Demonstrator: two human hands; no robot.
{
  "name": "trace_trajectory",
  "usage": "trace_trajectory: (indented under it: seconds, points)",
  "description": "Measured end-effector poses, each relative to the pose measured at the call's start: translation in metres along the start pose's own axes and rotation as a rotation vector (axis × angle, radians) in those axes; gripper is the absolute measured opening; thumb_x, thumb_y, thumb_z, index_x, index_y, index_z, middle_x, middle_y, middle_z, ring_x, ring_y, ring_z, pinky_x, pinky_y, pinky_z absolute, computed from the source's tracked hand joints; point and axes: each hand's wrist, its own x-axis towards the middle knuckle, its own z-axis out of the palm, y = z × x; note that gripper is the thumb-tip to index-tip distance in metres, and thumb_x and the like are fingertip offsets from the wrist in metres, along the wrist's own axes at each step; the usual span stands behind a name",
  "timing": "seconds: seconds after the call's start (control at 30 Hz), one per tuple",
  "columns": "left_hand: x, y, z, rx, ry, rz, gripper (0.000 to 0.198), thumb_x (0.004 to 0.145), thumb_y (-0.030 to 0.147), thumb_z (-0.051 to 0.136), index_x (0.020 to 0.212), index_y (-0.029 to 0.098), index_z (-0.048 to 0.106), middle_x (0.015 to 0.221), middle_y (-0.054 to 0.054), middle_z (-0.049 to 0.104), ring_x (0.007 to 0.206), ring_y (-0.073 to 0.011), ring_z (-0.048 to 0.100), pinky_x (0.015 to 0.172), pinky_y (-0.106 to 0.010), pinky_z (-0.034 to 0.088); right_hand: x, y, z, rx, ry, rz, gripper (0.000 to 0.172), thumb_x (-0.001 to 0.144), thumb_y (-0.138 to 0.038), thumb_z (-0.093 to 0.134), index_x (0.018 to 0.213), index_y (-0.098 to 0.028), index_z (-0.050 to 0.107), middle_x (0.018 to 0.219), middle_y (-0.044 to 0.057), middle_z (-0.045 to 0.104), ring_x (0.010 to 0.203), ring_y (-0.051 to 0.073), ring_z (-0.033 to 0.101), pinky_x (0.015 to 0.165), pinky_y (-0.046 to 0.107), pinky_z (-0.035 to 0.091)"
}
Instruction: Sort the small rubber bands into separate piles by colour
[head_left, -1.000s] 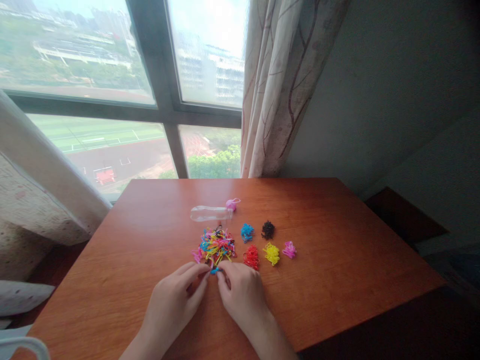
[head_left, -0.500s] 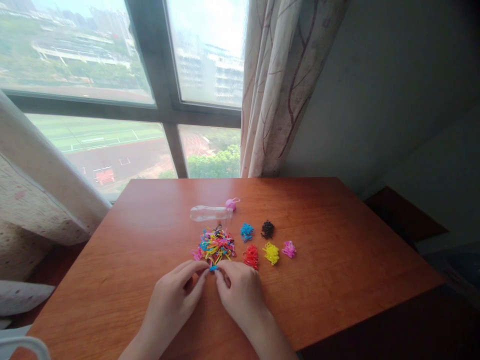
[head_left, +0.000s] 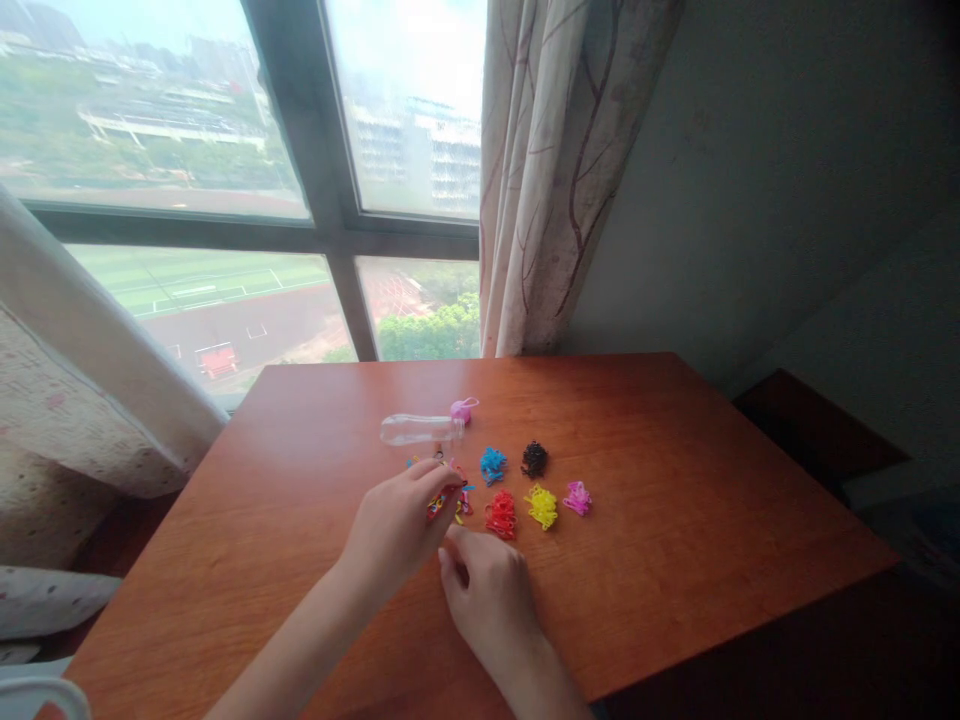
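My left hand (head_left: 401,510) reaches over the mixed pile of small rubber bands (head_left: 463,503), hiding most of it. Its fingertips pinch a blue rubber band (head_left: 469,488), which pokes out to the right. Just below and to the right, my right hand (head_left: 489,582) rests low over the table, thumb and forefinger drawn together; what they hold, if anything, does not show. Sorted heaps of bands lie close by: blue (head_left: 493,466), black (head_left: 535,459), red (head_left: 501,515), yellow (head_left: 542,508) and pink (head_left: 577,498).
A clear plastic bottle (head_left: 416,429) lies on its side behind the pile, with a pink cap with a loop (head_left: 463,409) at its neck. The brown wooden table (head_left: 675,500) ends at a window (head_left: 405,230) and curtain (head_left: 540,180). A white curved object (head_left: 45,690) stands at the lower left.
My left hand has moved right and away from me, carrying the blue band from in front of the mixed pile toward the blue heap. My right hand has shifted slightly right and down.
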Motion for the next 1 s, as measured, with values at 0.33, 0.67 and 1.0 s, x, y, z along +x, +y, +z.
trace_trajectory:
  seconds: [0.33, 0.67, 1.0]
  points:
    - [0.059, 0.01, 0.028, 0.195, -0.176, 0.14, 0.014, 0.09, 0.02, 0.052, 0.087, 0.022, 0.066, 0.09, -0.004, 0.066, 0.075, -0.0183, 0.067, 0.061, -0.025, 0.044, -0.001, 0.0, -0.001, 0.061, -0.031, 0.004, 0.023, 0.088, -0.012, 0.055, 0.101, -0.025, 0.068, 0.086, 0.0, 0.072, 0.079, 0.018, 0.066, 0.071, 0.023, 0.04]
    - [0.045, 0.007, 0.009, 0.229, -0.121, 0.101, 0.02, 0.095, 0.025, 0.046, 0.099, 0.022, 0.065, 0.1, -0.006, 0.068, 0.077, -0.0187, 0.068, 0.057, -0.025, 0.042, 0.001, 0.001, 0.001, 0.028, -0.015, -0.036, 0.019, 0.089, -0.013, 0.054, 0.094, -0.024, 0.068, 0.083, -0.001, 0.072, 0.075, 0.016, 0.066, 0.069, 0.022, 0.04]
    - [-0.028, -0.027, -0.015, -0.069, 0.044, -0.038, 0.021, 0.094, 0.032, 0.049, 0.09, 0.023, 0.067, 0.075, 0.002, 0.068, 0.062, -0.0123, 0.062, 0.056, -0.02, 0.042, 0.001, -0.004, -0.005, 0.004, -0.011, 0.003, 0.016, 0.089, -0.014, 0.052, 0.092, -0.024, 0.064, 0.077, -0.001, 0.069, 0.073, 0.016, 0.064, 0.064, 0.023, 0.036]
